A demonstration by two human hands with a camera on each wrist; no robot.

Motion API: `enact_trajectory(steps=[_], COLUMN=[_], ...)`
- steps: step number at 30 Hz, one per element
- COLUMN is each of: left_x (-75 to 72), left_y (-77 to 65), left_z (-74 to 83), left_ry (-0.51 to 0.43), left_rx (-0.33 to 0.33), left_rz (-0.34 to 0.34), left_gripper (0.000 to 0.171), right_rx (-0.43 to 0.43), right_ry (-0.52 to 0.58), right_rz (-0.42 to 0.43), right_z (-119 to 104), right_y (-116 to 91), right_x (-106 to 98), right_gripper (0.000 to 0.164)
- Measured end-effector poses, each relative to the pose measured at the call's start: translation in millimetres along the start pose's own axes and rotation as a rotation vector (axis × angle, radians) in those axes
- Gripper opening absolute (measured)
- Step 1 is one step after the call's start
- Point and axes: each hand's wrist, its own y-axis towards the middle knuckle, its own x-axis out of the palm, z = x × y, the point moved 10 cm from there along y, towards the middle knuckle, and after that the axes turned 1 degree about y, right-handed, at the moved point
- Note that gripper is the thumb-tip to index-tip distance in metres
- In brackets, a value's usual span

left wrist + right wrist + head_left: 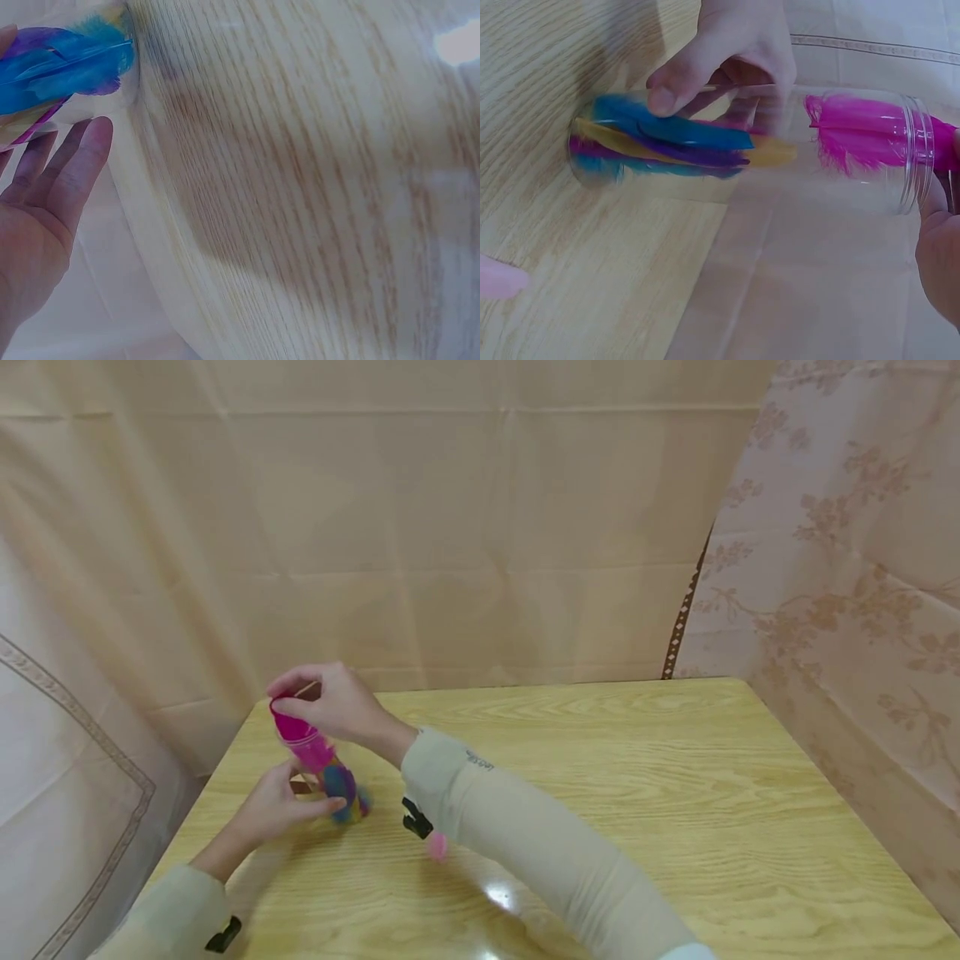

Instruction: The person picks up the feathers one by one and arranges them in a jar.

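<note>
A clear jar (799, 180) stands tilted at the table's left side, blue, purple and yellow feathers (667, 139) lying in its lower part. My left hand (273, 802) grips the jar low down, thumb on one side and fingers on the other. Above its mouth, my right hand (337, 702) pinches the end of a magenta feather (862, 131) between thumb and fingers. Most of that feather is inside the jar's upper part, and its tip sticks out past the rim. In the left wrist view a blue feather (75, 67) shows through the jar wall.
A small pink object (437, 846) lies on the wooden table (600, 760), close under the right sleeve. Cloth curtains (450, 527) hang behind the table and at both sides. Black wrist straps (417, 818) dangle from the sleeves.
</note>
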Motion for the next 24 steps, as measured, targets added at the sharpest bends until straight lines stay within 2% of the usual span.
enact_trajectory(steps=[5,12,24], left_x=[1.1,0.0,1.3], left_y=[0.3,0.5,1.5], left_z=[2.1,6.6,-0.8], left_ry=[-0.007,-0.024,-0.033], left_rx=[0.003,0.051,0.024], left_rz=[-0.006,0.013,0.016], left_gripper=[0.055,0.057,0.056], right_rx=[-0.001,-0.013,0.0], right_ry=[0.013,0.02,0.024], right_rz=[-0.022,-0.036,-0.03], right_z=[1.2,0.9,3.2], right_y=[-1.2,-1.0,-1.7], right_x=[0.0,1.2,2.2], right_gripper=[0.011,0.006,0.005])
